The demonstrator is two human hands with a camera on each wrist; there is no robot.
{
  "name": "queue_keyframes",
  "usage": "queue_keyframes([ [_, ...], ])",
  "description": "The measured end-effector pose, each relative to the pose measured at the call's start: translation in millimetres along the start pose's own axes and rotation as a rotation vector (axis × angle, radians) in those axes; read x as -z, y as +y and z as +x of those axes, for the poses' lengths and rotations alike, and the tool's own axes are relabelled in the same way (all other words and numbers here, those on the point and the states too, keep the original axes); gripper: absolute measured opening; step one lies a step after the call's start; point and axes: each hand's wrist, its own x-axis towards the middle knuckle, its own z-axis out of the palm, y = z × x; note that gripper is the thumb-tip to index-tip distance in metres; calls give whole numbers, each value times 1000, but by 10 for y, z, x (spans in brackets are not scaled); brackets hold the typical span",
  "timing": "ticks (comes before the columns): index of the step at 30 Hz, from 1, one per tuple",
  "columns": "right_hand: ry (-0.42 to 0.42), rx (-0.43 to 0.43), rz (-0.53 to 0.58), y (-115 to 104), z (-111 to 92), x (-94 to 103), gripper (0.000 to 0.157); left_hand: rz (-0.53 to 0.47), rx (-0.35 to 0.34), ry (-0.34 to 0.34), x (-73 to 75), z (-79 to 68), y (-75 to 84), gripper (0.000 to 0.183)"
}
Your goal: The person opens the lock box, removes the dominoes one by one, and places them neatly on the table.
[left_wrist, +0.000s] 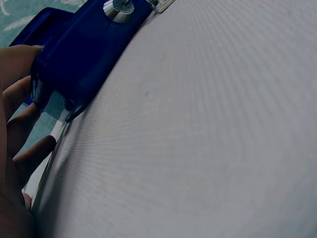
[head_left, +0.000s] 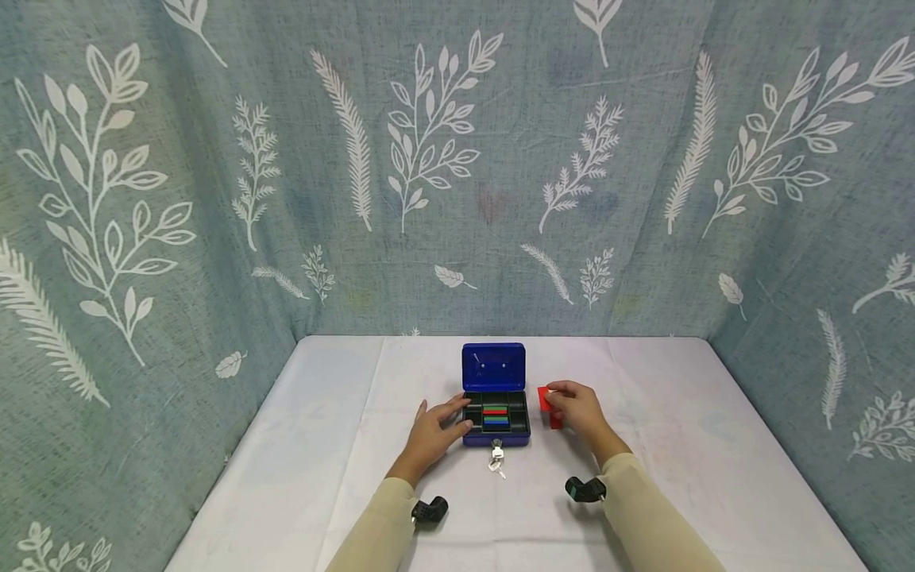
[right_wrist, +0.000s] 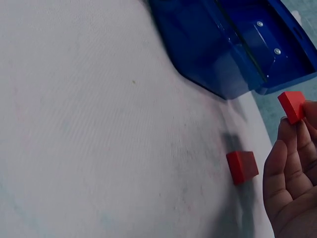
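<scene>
Resting against the left side of the blue box point(head_left: 516, 439), the left hand point(head_left: 432, 434) is spread, thumb and fingers set well apart, with nothing clamped between them. The thumb is laid at the near left corner, and a finger is placed farther back along the same side. By the right hand point(head_left: 582, 411), a red block point(right_wrist: 292, 106) is pinched between thumb and fingertips. This block is held up just to the right of the box, apart from its wall. A second block point(right_wrist: 242, 167), also red, is seen on the white cloth point(head_left: 286, 477) below the right hand, near the box but not touched by it.

The lid point(head_left: 494, 367) is swung up at the back, so that the black tray point(head_left: 516, 401) is exposed. It is divided into compartments, and green, red and blue pieces point(head_left: 496, 412) are laid crosswise in its middle part. Keys point(head_left: 498, 454) are hung at the silver lock point(head_left: 497, 442) on the front. Both forearms are covered by pale sleeves point(head_left: 654, 508), and a small black device point(head_left: 430, 510) is worn at each wrist. The table is backed and flanked by a blue-green curtain point(head_left: 500, 262), on which white leaves are printed.
</scene>
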Motion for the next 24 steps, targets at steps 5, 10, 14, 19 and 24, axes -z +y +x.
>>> queue_keyframes([
  [5,4,23,1,36,-3,35,28,8,11,-2,4,-5,2,49],
  [10,15,14,-13,36,-24,52,29,12,18,-13,10,-2,10,49],
  [14,28,3,-32,46,-33,61,29,12,29,-19,8,3,12,49],
  [19,27,14,-56,70,-43,86,27,11,7,-6,8,6,14,50],
  [24,24,19,-61,90,-49,126,27,24,-3,0,0,1,-1,50],
])
